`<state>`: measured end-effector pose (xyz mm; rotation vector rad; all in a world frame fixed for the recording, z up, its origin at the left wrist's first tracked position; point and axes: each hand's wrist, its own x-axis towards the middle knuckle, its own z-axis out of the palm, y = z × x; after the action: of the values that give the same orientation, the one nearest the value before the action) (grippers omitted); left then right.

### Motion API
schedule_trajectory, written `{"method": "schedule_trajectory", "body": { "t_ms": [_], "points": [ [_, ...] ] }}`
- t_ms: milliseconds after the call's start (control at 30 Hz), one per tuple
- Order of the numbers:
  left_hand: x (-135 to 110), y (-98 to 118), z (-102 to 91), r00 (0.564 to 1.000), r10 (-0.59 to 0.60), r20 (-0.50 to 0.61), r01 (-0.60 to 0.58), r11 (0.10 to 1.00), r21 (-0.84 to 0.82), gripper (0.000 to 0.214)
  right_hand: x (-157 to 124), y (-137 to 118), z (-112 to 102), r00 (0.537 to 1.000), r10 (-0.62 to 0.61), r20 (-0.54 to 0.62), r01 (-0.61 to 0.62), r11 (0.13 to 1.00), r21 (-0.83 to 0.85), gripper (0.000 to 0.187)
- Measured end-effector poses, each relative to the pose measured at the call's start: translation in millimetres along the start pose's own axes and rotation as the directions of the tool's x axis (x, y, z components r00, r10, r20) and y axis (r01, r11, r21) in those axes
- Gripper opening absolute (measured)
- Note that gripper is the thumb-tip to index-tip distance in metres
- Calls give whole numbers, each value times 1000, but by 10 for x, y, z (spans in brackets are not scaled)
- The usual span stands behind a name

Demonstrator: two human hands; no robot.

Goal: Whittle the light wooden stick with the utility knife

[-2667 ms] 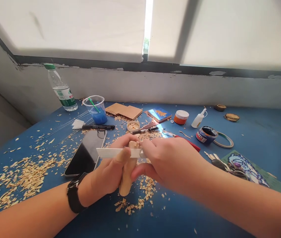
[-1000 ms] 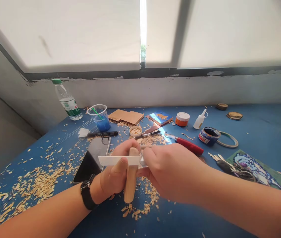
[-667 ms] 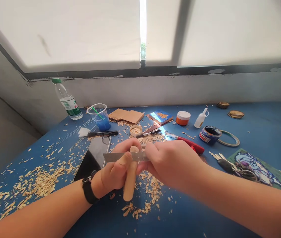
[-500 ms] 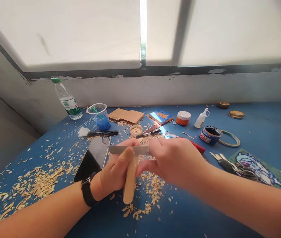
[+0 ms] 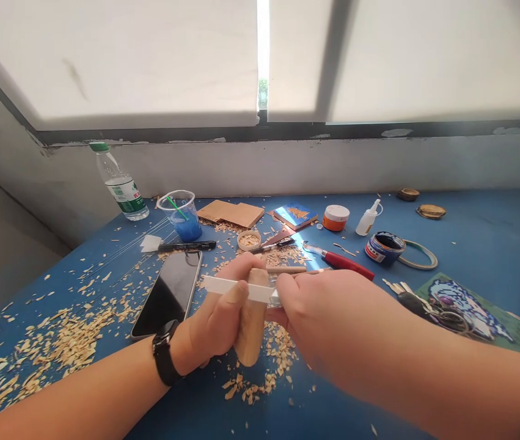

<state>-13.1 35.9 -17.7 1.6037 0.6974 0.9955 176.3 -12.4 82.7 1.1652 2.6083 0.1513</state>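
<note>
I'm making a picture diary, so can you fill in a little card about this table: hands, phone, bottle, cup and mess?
Left grip: around a wooden piece, thumb against the blade
Right grip: holding the blade by one end, across the wood
Left wrist: black watch
Phone: lying flat, dark screen
Bottle: standing, green cap
Cup: clear, blue liquid, green stick inside
Mess: wood shavings scattered over the blue table, many on the left

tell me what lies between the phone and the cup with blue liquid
In the head view, a black marker lies between the phone and the cup, with wood shavings scattered about.
</note>
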Motion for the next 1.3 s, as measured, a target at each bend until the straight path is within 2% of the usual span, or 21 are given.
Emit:
{"method": "schedule_trajectory", "body": {
  "t_ms": [67, 167, 233, 267, 367, 467, 700, 800, 900, 1100, 1300],
  "points": [
    [20, -11, -16, 999, 38, -6, -38, 999, 10, 58, 7, 4, -46, 999, 18, 34, -20, 998, 62, 33],
    [48, -24, -45, 996, 91, -11, -90, 994, 55, 56, 24, 15, -90, 987, 149, 52, -154, 983, 101, 20],
    [60, -16, -55, 993, 112, -32, -108, 987, 116, 52, 26, 37, -92, 970, 241, 23, -242, 964, 111, 6],
    [63, -6, -56, 992, 116, -41, -108, 983, 149, 50, 23, 55, -85, 964, 267, -10, -265, 957, 116, 5],
    [65, 37, -48, 992, 122, -32, -111, 967, 230, 50, 5, 119, -46, 948, 291, -131, -275, 953, 129, 19],
    [61, 59, -40, 991, 136, -16, -126, 950, 287, 52, -20, 145, 3, 938, 292, -186, -266, 951, 156, 31],
    [55, 36, -33, 984, 169, 54, -177, 958, 227, 58, -104, -36, 161, 961, 225, -162, -187, 957, 221, 15],
    [63, 83, -16, 974, 196, 115, -221, 935, 276, 56, -140, -66, 244, 961, 205, -184, -152, 952, 264, 9],
    [88, 128, -2, 963, 240, 127, -269, 899, 345, 48, -160, -31, 332, 957, 206, -205, -152, 956, 250, 5],
    [113, 107, -5, 964, 226, 140, -262, 897, 358, 40, -156, 37, 468, 929, 262, -261, -206, 953, 223, 15],
    [107, 66, 25, 982, 173, 74, -187, 939, 290, 40, -145, 26, 518, 909, 301, -287, -253, 948, 191, 17]
  ]
}}
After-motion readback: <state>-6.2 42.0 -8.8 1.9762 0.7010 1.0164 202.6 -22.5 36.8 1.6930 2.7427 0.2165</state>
